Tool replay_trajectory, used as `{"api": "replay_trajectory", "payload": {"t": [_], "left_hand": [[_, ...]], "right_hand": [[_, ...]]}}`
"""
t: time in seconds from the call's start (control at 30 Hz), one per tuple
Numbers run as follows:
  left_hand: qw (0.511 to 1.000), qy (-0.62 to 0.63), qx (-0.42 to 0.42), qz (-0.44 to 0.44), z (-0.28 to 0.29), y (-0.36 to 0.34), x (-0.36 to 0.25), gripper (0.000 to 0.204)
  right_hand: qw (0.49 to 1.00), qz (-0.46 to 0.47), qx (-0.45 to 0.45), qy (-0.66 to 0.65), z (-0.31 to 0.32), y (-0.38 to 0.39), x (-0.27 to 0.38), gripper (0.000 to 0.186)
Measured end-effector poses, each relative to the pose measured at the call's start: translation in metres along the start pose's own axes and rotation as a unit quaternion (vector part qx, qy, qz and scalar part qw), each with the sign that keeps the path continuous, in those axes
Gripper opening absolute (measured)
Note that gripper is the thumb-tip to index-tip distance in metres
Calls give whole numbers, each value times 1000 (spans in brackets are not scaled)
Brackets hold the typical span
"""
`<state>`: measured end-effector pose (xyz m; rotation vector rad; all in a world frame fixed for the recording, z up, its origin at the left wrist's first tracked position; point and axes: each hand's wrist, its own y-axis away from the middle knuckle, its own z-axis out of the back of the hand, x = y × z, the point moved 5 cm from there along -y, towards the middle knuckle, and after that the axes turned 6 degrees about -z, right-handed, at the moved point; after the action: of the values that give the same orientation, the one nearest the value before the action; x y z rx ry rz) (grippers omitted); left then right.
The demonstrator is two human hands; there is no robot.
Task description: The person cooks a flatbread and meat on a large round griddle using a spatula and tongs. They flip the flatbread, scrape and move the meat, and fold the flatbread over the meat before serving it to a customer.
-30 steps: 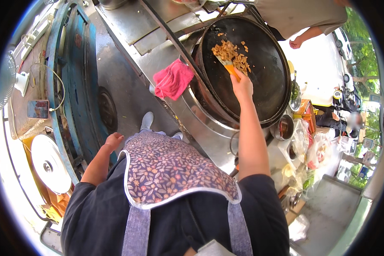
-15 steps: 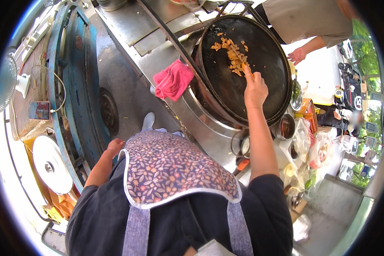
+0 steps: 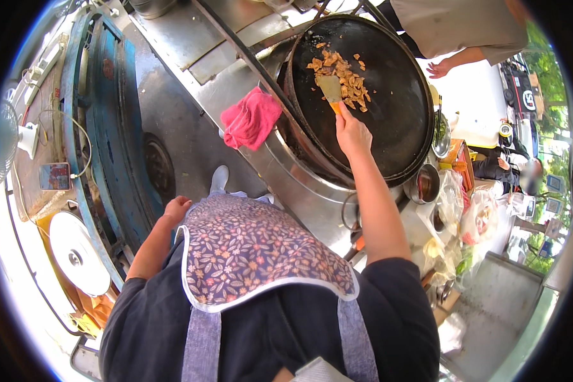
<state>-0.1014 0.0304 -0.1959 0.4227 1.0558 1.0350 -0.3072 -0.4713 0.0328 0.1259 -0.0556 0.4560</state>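
Over a large round black griddle pan (image 3: 395,121), my right hand (image 3: 353,134) is closed around the orange handle of a spatula (image 3: 330,89). Its flat metal blade rests at the near left side of a pile of browned, chopped meat-like pieces (image 3: 350,81), exactly what kind I cannot tell. Some small bits lie scattered around the pile on the dark surface. My left hand (image 3: 177,207) hangs beside the floral apron (image 3: 261,248), fingers curled in, with nothing visible in it; it touches neither the pan nor the counter.
A pink cloth (image 3: 253,119) hangs on the bar at the pan's left. At its right stand a small metal pot (image 3: 423,184) and plastic bags (image 3: 477,219). Across the pan another person's hand (image 3: 438,69) is near the rim. A blue metal cart (image 3: 118,127) stands on my left.
My right hand and the spatula have moved left within the pan, and the blade now shows flat. The pieces have spread into a wider pile. My left hand stays low at my side.
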Motion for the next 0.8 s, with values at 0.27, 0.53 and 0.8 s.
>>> {"api": "replay_trajectory", "payload": {"t": [0.27, 0.53, 0.8], "left_hand": [[996, 79, -23, -19, -5, -23, 15, 31], [997, -19, 6, 79, -8, 1, 73, 33], [997, 74, -16, -9, -15, -12, 28, 33]], "right_hand": [[973, -16, 59, -225, 41, -25, -34, 38], [996, -79, 39, 22, 4, -25, -7, 45], [977, -58, 84, -187, 66, -44, -23, 41]]}}
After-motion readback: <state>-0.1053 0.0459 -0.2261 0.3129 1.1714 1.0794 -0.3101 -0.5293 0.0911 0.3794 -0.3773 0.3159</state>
